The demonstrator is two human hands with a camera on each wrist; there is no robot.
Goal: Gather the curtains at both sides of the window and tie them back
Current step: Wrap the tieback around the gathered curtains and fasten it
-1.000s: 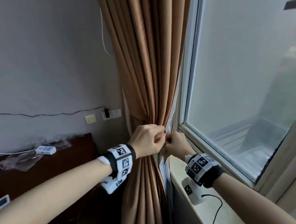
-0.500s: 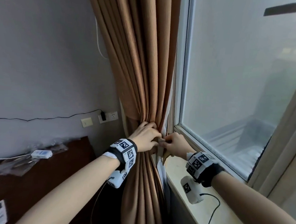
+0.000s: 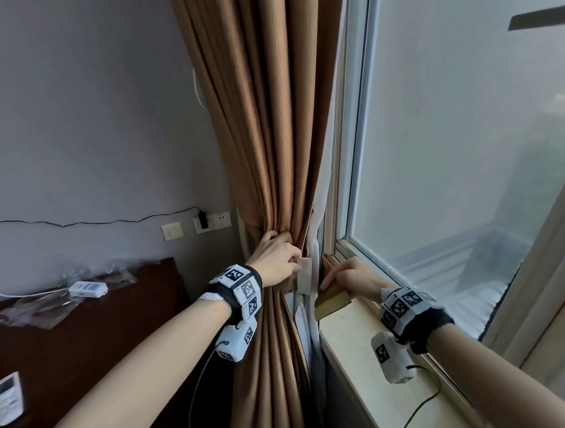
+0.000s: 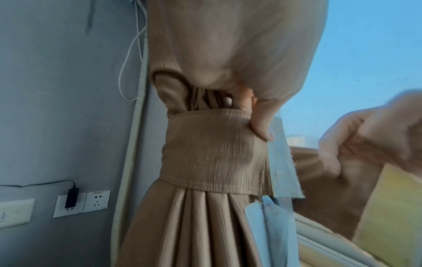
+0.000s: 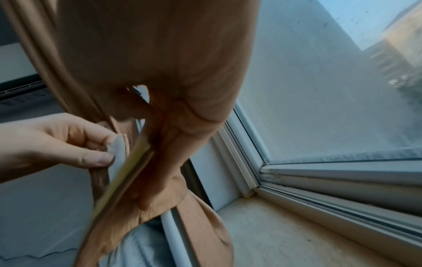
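The right hand (image 3: 350, 278) hovered over the sill (image 3: 365, 350), fingers pinching the loose end of the tie-back band (image 4: 214, 153). At its nine o'clock, well apart, the left hand (image 3: 278, 260) pinched the band's other end against the gathered brown curtain (image 3: 265, 112). The window (image 3: 464, 126) lay beyond at two o'clock.

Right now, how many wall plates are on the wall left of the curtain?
3: a cream switch plate, then a white socket with a black plug in it, then an empty white socket nearest the curtain. The curtain may hide others.
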